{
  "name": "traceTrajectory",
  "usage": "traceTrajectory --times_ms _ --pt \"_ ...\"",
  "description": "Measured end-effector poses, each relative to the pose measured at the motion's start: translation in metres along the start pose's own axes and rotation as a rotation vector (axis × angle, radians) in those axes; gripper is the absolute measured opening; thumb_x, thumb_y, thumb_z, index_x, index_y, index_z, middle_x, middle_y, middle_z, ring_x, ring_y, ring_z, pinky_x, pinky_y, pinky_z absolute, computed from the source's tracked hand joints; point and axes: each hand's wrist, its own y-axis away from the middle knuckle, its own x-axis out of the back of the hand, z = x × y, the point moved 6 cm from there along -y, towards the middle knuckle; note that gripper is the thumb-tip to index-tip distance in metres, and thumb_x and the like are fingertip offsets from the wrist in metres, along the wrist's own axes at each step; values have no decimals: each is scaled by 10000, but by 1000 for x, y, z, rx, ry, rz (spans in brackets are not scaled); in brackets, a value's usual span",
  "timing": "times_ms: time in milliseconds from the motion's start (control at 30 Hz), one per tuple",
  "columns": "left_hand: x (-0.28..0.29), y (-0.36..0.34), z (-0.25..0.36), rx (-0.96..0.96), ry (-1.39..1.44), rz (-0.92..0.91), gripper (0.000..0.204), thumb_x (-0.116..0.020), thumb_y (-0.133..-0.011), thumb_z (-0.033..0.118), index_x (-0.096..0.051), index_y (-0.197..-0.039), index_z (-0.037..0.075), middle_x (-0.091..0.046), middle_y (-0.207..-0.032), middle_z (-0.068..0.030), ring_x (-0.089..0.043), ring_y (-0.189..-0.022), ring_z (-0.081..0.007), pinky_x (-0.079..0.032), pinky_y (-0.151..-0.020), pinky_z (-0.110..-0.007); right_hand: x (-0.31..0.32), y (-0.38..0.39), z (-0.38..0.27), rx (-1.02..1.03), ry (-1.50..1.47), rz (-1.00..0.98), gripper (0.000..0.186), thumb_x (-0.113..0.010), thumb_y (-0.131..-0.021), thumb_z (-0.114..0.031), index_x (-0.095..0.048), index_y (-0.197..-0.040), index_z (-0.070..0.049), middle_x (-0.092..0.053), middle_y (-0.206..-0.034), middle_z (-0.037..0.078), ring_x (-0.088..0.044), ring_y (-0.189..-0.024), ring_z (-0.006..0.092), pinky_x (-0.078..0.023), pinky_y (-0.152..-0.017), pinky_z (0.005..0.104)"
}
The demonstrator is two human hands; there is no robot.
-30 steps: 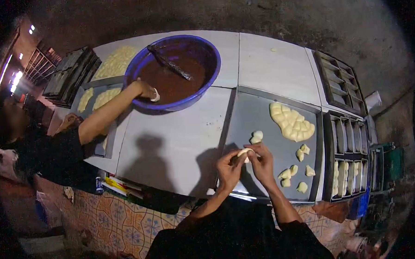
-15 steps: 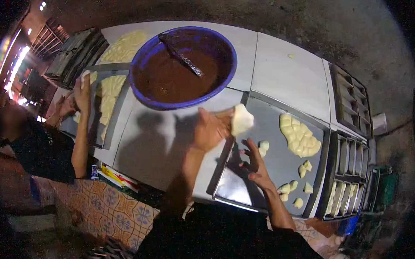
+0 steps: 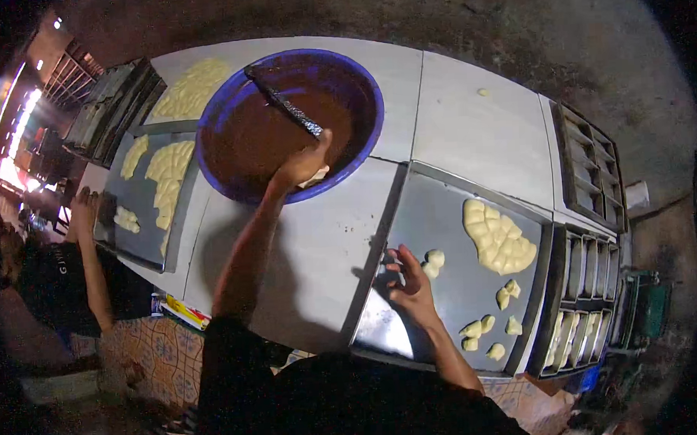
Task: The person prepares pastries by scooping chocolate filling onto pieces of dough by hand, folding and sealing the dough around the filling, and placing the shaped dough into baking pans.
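My left hand (image 3: pixel 303 161) reaches into the blue basin (image 3: pixel 372 139) of brown mixture, holding a pale flattened piece of dough (image 3: pixel 314 178) near its front inner wall. A dark patterned stick (image 3: pixel 281 102) lies across the basin, its lower end near my fingertips. My right hand (image 3: pixel 406 285) is open, fingers curled apart, over the left part of a grey metal tray (image 3: pixel 441 206). On that tray are a cluster of dough portions (image 3: pixel 496 242) at the back right and several small dough pieces (image 3: pixel 470 335) toward the front.
A co-worker (image 3: pixel 63 273) stands at left with hands (image 3: pixel 82 206) by another dough tray (image 3: pixel 131 235). Stacked dark pans (image 3: pixel 107 111) and spread dough (image 3: pixel 195 84) sit behind. Sectioned moulds (image 3: pixel 583 157) line the right end of the white tabletop (image 3: pixel 477 134); front moulds (image 3: pixel 571 332) hold dough.
My left hand moved up and left from the tray into the basin with the dough. My right hand's fingers spread apart. The co-worker's hand left the basin and moved back leftward.
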Motion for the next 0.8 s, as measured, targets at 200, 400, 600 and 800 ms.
traceTrajectory --times_ms 200,400,600,800 --pt "-61 125 44 -307 573 71 986 -108 -836 773 -569 -1161 -37 -635 -1007 -212 -631 -855 -262 -488 -801 -382 -7 -14 -5 -145 -387 162 769 -665 -854 -290 -243 -1438 -20 -501 -1272 116 -525 -1048 171 -454 -852 285" --pt "-162 199 22 -127 1132 -16 767 -315 -917 642 -511 -1237 -28 -608 -1087 -136 -572 -1041 -214 -459 -882 -376 -4 -1 -8 -162 -290 345 263 -583 -905 -154 -589 -1086 37 -610 -1052 120 -567 -966 167 -459 -810 256" --pt "-196 230 -2 -55 1118 -140 454 -512 -949 240 -416 -1340 29 -550 -1192 -100 -554 -1100 -232 -472 -883 -389 -13 44 -53 355 793 212 252 -658 -782 -31 -642 -1033 -40 -624 -1026 92 -523 -972 228 -437 -789 330" --pt "-212 247 0 -188 887 -168 396 -507 -922 17 -464 -1316 6 -557 -1136 -114 -613 -922 -197 -562 -770 -306 -2 71 -64 410 551 163 144 -610 -825 -36 -621 -964 -1 -635 -976 143 -595 -915 257 -450 -851 341"
